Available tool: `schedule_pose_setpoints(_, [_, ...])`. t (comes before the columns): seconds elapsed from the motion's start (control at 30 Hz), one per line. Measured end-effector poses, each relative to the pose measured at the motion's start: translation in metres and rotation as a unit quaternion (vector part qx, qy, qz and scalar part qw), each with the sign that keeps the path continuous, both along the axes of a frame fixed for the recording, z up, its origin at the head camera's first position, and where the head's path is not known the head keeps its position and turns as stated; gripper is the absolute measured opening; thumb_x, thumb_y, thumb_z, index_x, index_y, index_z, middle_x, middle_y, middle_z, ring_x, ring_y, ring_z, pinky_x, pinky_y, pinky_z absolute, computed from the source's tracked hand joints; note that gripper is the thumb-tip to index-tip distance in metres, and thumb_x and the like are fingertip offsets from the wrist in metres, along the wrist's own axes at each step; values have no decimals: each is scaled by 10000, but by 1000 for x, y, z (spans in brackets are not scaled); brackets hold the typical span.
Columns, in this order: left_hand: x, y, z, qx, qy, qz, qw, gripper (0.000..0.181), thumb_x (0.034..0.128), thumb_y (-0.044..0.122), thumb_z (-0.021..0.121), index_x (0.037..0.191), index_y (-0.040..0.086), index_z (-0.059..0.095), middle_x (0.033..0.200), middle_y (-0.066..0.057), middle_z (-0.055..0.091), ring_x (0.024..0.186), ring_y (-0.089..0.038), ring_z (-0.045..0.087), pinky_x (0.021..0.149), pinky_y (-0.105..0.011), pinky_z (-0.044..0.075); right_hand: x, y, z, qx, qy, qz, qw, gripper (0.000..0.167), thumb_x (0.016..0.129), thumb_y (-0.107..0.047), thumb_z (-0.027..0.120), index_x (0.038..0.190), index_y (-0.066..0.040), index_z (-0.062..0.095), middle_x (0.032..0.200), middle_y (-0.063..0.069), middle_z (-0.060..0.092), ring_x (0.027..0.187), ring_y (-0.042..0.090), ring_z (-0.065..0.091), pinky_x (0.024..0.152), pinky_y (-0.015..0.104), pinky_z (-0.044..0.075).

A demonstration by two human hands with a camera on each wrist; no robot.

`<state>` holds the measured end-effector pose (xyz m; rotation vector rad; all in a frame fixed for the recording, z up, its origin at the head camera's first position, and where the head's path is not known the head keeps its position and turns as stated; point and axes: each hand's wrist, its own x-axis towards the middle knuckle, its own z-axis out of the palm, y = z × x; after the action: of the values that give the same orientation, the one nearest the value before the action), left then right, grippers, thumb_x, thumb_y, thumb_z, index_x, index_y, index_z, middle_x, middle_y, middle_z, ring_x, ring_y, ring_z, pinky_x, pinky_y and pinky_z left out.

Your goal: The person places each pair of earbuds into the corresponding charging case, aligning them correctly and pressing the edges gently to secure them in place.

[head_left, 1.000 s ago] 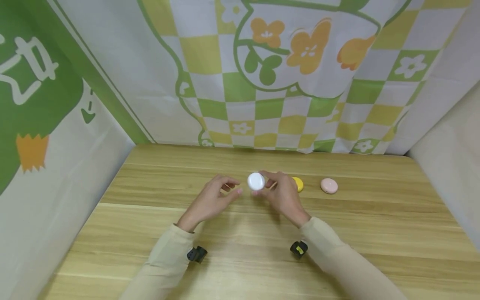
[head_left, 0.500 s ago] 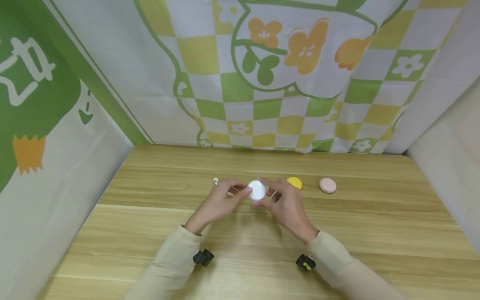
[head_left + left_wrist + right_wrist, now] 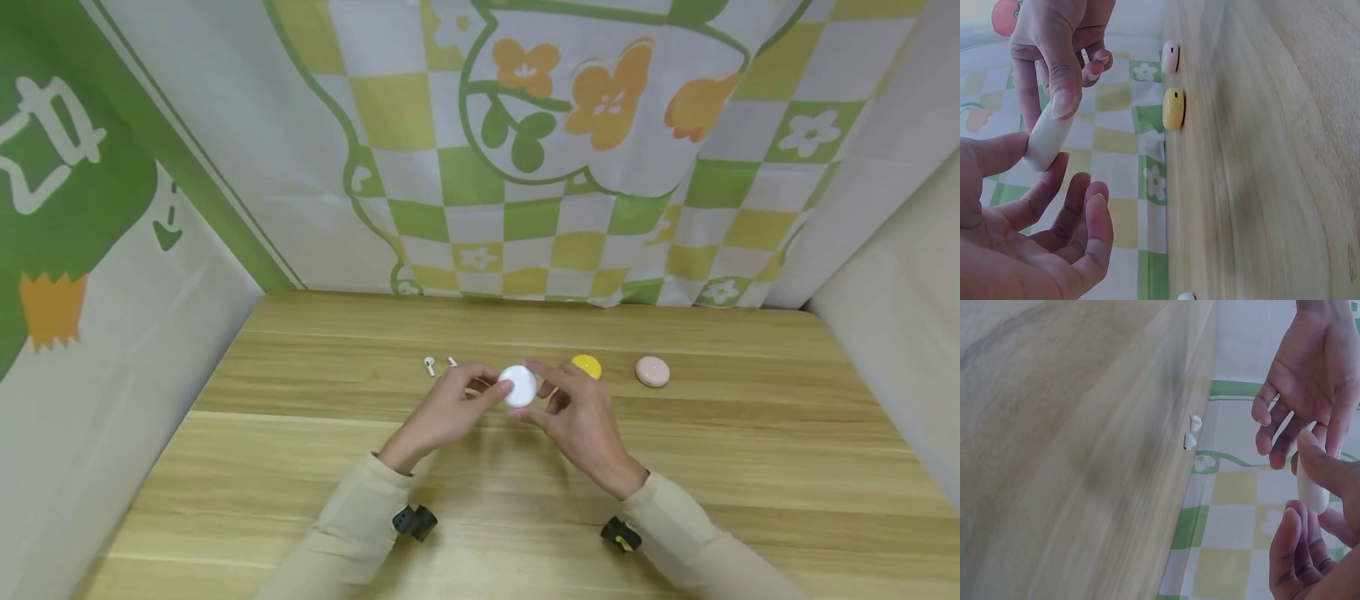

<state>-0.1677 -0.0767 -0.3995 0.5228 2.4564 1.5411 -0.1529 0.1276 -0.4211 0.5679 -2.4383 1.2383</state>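
A round, glossy white earbud case (image 3: 518,386) is held above the table between both hands. My left hand (image 3: 448,407) pinches its left edge with the thumb on top. From the other side, my right hand (image 3: 587,414) grips the rim between thumb and index finger. Seen edge-on in the left wrist view, the white case (image 3: 1049,140) has no visible gap. Two white earbuds lie on the table beyond the left hand: one earbud (image 3: 430,366) shows whole, and the other earbud (image 3: 452,361) is partly hidden by the hand.
Behind my right hand lies a yellow round case (image 3: 587,366), partly covered by it. Farther right sits a pink round case (image 3: 652,372). Both rest on the wooden table (image 3: 750,450), with a patterned cloth (image 3: 480,225) hanging along its back edge.
The left hand has moved right and taken hold of the white case's edge. The case has come slightly nearer and to the right. The earbuds have come into sight behind the left hand.
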Motion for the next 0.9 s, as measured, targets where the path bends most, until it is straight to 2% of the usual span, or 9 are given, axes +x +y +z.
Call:
schedule_pose_setpoints(0.17, [1,1,2,159,53,2,9999,247,1033,201,617,1155,-5,675,1114,-95,675,1024,-246,629,886,-417,539,-1,5,1,-216,-54,86,9997,707,645,-164,972,1277,-28,685,809,65,624,609,93,575,562,246,538])
schedule_pose_setpoints(0.33, [2,2,4,255,208,-13,9995,243,1028,197,624,1151,-6,675,1112,-92,670,1035,-236,614,895,-447,529,-2,12,4,-474,-702,118,9963,578,735,-165,933,1244,-20,701,829,24,638,653,123,604,588,263,540])
schedule_pose_setpoints(0.47, [3,3,5,288,292,5,9992,237,1020,195,639,1146,-1,682,1120,-91,667,1054,-247,612,893,-461,529,-3,17,6,-604,-1317,258,9891,417,817,-180,877,1179,-29,734,895,36,679,725,149,646,650,285,562])
schedule_pose_setpoints(0.67, [4,4,7,308,380,-31,9988,226,1017,188,643,1144,6,683,1129,-91,660,1075,-263,603,896,-466,531,-4,18,7,-849,-1959,595,9751,262,896,-186,805,1114,-46,761,1015,58,728,884,202,681,740,313,584])
schedule_pose_setpoints(0.83, [6,4,7,332,381,-126,9986,234,1020,197,639,1156,10,679,1145,-92,642,1086,-282,594,898,-462,528,-5,18,9,-1238,-2295,830,9618,208,926,-124,764,1096,-3,756,1040,97,723,925,271,670,751,309,588])
schedule_pose_setpoints(0.9, [6,4,7,329,372,-178,9986,247,1024,208,633,1166,11,677,1153,-93,638,1091,-292,591,895,-458,527,-5,19,9,-1330,-2335,870,9593,199,927,-110,760,1089,6,759,1043,105,719,931,281,664,751,309,587])
